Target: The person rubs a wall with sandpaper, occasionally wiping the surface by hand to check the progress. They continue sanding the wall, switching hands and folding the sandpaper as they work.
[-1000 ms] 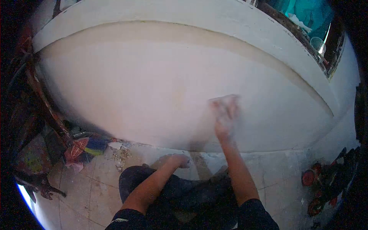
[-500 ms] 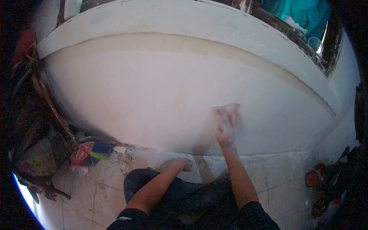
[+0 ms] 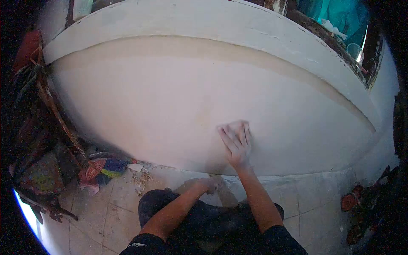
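White wall (image 3: 161, 97) lay under your right hand (image 3: 236, 144), grip spread, anything beneath unclear; uneven pressure probably risked scratches. Left hand (image 3: 207, 185): grip was indistinct.

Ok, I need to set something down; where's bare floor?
Bare tile shows between the right sleeve and the reddish clutter; another patch lies between the left knee and the heaped pile. Both far sides are crowded.
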The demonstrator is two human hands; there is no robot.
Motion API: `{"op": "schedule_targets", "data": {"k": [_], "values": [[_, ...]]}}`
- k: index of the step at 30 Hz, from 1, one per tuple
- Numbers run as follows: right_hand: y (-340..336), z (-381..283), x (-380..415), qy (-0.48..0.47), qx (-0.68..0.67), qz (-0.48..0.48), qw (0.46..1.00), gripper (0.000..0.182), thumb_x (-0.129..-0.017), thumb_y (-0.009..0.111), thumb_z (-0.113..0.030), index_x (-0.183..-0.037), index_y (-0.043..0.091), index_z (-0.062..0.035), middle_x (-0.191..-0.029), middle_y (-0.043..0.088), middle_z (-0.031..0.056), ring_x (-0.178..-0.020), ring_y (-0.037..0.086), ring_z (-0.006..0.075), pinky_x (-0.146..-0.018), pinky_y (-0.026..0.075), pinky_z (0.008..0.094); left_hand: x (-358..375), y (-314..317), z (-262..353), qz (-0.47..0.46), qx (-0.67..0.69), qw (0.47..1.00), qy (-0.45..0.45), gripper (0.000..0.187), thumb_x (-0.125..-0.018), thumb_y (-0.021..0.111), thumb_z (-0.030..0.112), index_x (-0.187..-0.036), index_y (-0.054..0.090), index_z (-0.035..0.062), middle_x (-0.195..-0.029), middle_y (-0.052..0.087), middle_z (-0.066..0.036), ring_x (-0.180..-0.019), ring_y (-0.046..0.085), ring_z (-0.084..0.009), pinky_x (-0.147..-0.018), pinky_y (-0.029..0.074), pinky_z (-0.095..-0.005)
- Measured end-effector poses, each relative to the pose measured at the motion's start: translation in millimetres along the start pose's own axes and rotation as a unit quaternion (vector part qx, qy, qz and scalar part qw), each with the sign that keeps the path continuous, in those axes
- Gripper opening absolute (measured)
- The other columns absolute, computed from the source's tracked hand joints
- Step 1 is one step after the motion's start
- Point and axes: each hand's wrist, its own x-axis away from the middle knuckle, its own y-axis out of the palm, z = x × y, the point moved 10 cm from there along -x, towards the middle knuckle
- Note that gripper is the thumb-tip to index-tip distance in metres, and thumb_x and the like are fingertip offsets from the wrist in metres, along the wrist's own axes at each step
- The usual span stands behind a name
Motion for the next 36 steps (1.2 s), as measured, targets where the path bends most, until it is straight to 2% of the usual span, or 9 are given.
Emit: {"op": "schedule_targets", "data": {"k": [2,7,10,15,24,27,29,30,36], "values": [[22,37,49,0.012,0.043,-0.093,0.995,0.053,-0.09,0.061,-0.021,-0.143,0.06,-0.0226,-0.155,0.05,0.0034,-0.148,0.031,0.0465,-0.12,0.026,0.0598,-19,10,-3,0.025,0.006,0.998,0.062,0.035,-0.091,0.06,0.023,-0.122,0.069,0.01,-0.128,0.068,-0.015,-0.113,0.067,-0.0353,-0.094,0.054,-0.051],[-69,114,53,0.16,-0.02,0.197,0.967,0.049,-0.097,0.057,-0.029,-0.144,0.058,-0.0172,-0.163,0.033,0.0198,-0.152,0.024,0.0443,-0.12,0.025,0.0595,-69,39,-16,0.064,-0.003,0.996,0.061,0.032,-0.09,0.056,0.017,-0.118,0.071,0.0087,-0.125,0.068,-0.016,-0.112,0.067,-0.0359,-0.093,0.054,-0.0512],[-87,92,28,0.186,0.011,0.232,0.955,0.046,-0.095,0.054,-0.011,-0.141,0.061,-0.0082,-0.154,0.046,0.0236,-0.151,0.025,0.0468,-0.122,0.022,0.0582,-20,6,10,0.076,-0.025,0.995,0.055,0.031,-0.089,0.055,0.015,-0.115,0.071,0.0083,-0.123,0.069,-0.017,-0.111,0.067,-0.0363,-0.093,0.054,-0.0515],[7,44,63,0.017,0.057,-0.028,0.998,0.051,-0.091,0.056,-0.009,-0.142,0.06,-0.0094,-0.16,0.038,0.0204,-0.153,0.02,0.0454,-0.123,0.019,0.058,-53,40,-13,0.059,0.0,0.998,0.037,0.032,-0.088,0.054,0.013,-0.114,0.07,0.0067,-0.12,0.07,-0.018,-0.109,0.068,-0.0366,-0.091,0.055,-0.052],[-90,115,45,0.204,-0.02,0.251,0.946,0.055,-0.086,0.057,-0.001,-0.141,0.061,-0.0062,-0.153,0.049,0.0212,-0.151,0.025,0.0461,-0.123,0.018,0.0585,3,-8,7,0.092,0.041,0.995,-0.007,0.027,-0.092,0.058,0.021,-0.11,0.068,0.0039,-0.117,0.069,-0.019,-0.109,0.066,-0.0386,-0.091,0.053,-0.053],[-71,80,42,0.164,-0.016,0.231,0.959,0.05,-0.091,0.055,-0.004,-0.141,0.06,-0.0056,-0.152,0.049,0.0211,-0.151,0.026,0.0449,-0.123,0.019,0.0563,-50,31,-2,0.096,-0.027,0.989,0.112,0.032,-0.095,0.06,0.031,-0.112,0.066,0.0048,-0.117,0.068,-0.018,-0.11,0.064,-0.0391,-0.093,0.051,-0.0532],[-11,59,59,0.102,0.016,-0.044,0.994,0.047,-0.095,0.056,-0.01,-0.142,0.059,-0.0049,-0.154,0.047,0.0216,-0.152,0.024,0.0437,-0.123,0.02,0.0545,-77,53,-17,0.073,-0.005,0.992,0.104,0.038,-0.095,0.063,0.039,-0.113,0.065,0.005,-0.117,0.068,-0.018,-0.11,0.064,-0.0395,-0.094,0.051,-0.0532],[-4,69,76,0.105,0.016,-0.043,0.993,0.047,-0.095,0.056,-0.01,-0.142,0.059,-0.0049,-0.154,0.047,0.0216,-0.152,0.024,0.0437,-0.123,0.02,0.0545,-74,50,-13,0.072,-0.007,0.992,0.104,0.038,-0.095,0.063,0.039,-0.113,0.065,0.005,-0.117,0.068,-0.018,-0.11,0.064,-0.0395,-0.094,0.051,-0.0532],[-106,130,48,0.25,-0.003,0.251,0.935,0.046,-0.099,0.052,-0.01,-0.145,0.054,-0.0027,-0.155,0.045,0.0223,-0.153,0.023,0.0382,-0.123,0.026,0.0495,-79,50,-8,0.048,-0.045,0.991,0.117,0.04,-0.097,0.061,0.039,-0.115,0.064,0.0039,-0.119,0.068,-0.019,-0.112,0.064,-0.0383,-0.095,0.05,-0.052]]}}
